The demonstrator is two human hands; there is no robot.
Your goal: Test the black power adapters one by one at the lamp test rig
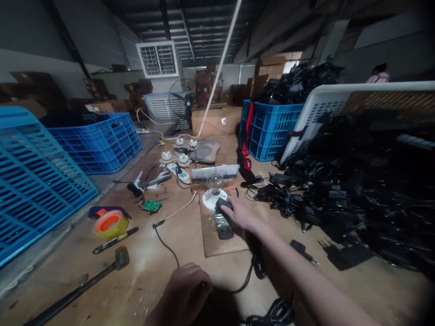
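My right hand [238, 213] is closed around a black power adapter [223, 204] and holds it over a small wooden board [212, 246]. Just beyond it, a clear light bulb [215, 182] stands in a round white holder [210, 199]. A black socket block [224, 232] lies on the board below the adapter, with clear tape near it. Nearer to me, my left hand [188, 290] is curled shut; what its fingers hold, if anything, is hidden. A black cable [169, 248] with a joined connector [158, 224] runs up to this hand, and more cable shows on its right.
Black adapters and cords [319, 194] are heaped at right, by a white crate [301, 122]. Blue crates [112, 145] stand left and behind. A hammer [84, 283], marker [115, 240], tape roll [110, 224], green circuit board [151, 206] and power strip [178, 173] lie leftward.
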